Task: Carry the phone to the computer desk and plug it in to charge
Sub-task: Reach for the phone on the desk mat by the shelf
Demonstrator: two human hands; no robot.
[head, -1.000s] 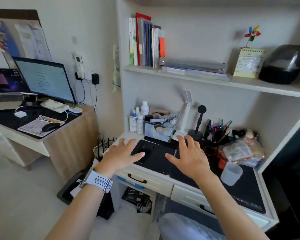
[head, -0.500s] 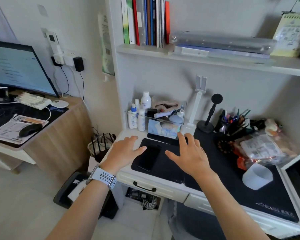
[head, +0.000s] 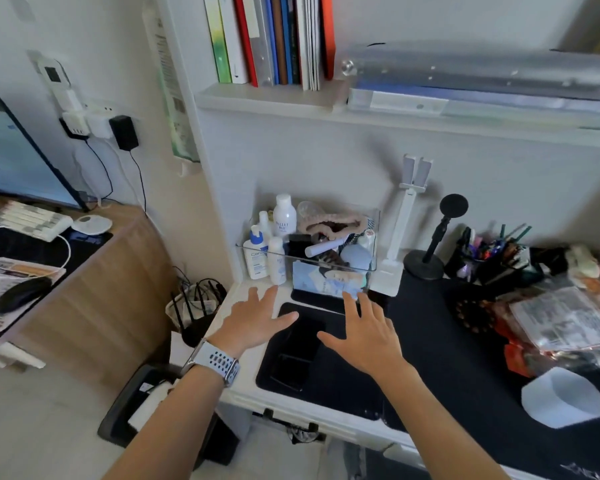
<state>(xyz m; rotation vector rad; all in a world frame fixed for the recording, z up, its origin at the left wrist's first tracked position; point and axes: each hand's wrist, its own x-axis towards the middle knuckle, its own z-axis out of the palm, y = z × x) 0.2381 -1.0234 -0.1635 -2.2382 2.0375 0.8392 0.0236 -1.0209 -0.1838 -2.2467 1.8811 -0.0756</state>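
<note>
A black phone (head: 297, 351) lies flat on the dark mat (head: 430, 358) at the left end of the white shelf desk. My left hand (head: 255, 318), with a white watch on the wrist, hovers open just left of the phone. My right hand (head: 368, 336) spreads open just right of it. Neither hand holds anything. At the far left stands the wooden computer desk (head: 94, 278) with a monitor (head: 11, 157), a dark mouse (head: 21, 292) and a white cable (head: 63, 244). Chargers (head: 97, 124) sit in the wall socket above it.
A clear box of bottles and toiletries (head: 312, 251) stands right behind the hands. A white phone stand (head: 404, 220), a small black microphone (head: 433, 237), a pen holder (head: 492, 258) and a white cup (head: 565, 398) crowd the right. A router (head: 196, 306) sits in the gap between the desks.
The view has moved closer and tilted down towards the shelf desk. Both hands have stayed open on either side of the phone, now a little nearer to it.
</note>
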